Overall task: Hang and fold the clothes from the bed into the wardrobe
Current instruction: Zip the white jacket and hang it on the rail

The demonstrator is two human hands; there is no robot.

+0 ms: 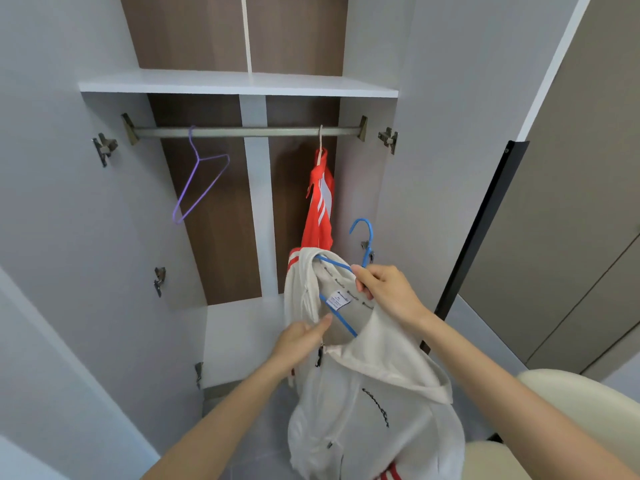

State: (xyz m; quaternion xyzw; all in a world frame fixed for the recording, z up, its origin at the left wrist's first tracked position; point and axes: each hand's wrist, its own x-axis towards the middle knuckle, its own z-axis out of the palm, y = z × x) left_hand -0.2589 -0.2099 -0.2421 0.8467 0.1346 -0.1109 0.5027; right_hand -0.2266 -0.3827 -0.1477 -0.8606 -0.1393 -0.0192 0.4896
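Head view: below the rail [242, 131], right hand [388, 289] pinches blue hanger [364, 237], left hand [301, 341] grips white hoodie [363, 403]; half-threaded, it may slip off.

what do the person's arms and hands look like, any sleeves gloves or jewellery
Two bare hands, left hand and right hand, with no gloves, rings, watch or bracelets in view. Both forearms are uncovered right to the frame edge, so no sleeve shows. Nails look short and unpainted.
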